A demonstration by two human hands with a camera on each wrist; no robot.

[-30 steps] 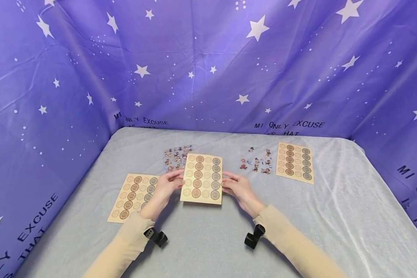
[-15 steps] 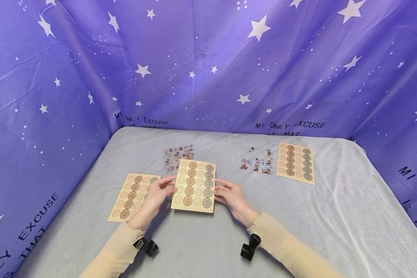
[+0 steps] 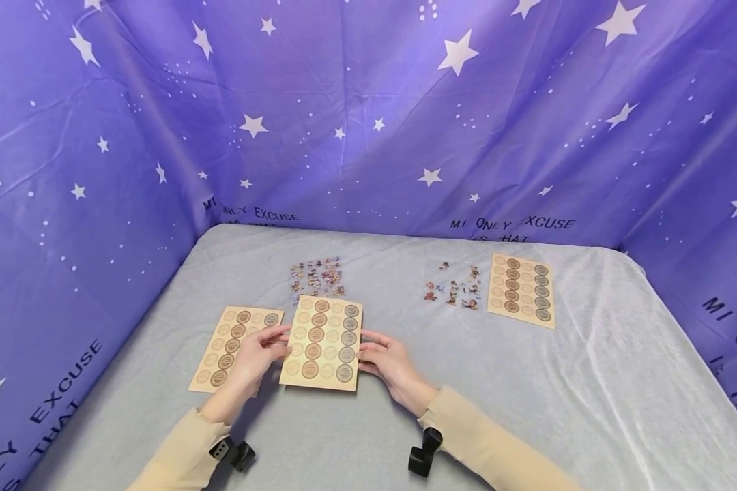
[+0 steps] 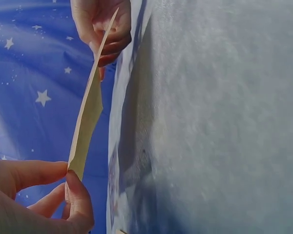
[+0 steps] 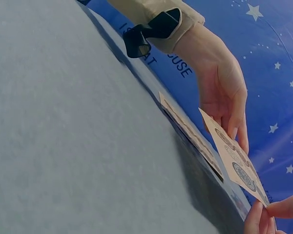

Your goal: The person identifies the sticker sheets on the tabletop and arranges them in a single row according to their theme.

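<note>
A tan sheet of round stickers [image 3: 331,334], printed in rows of brown and grey circles, is held up above the table between both hands. My left hand [image 3: 252,361] pinches its left edge between thumb and fingers, as the left wrist view also shows at the sheet's edge [image 4: 88,122]. On the opposite edge my right hand [image 3: 396,368] pinches it the same way. A second sticker sheet [image 3: 211,358] lies on the table, partly hidden behind my left hand and forearm. Beneath the held sheet a shadow falls on the cloth in both wrist views.
Another round-sticker sheet [image 3: 521,290] lies at the back right. Left of it is a clear sheet of small cartoon figure stickers [image 3: 453,292]; a similar clear sheet [image 3: 316,276] lies behind the held one. Grey cloth [image 3: 589,382] covers the table, with purple star-patterned curtains [image 3: 368,82] around it.
Both hands have carried the held sticker sheet left and nearer to me, towards the sheet lying at the left. The grip of both hands looks the same.
</note>
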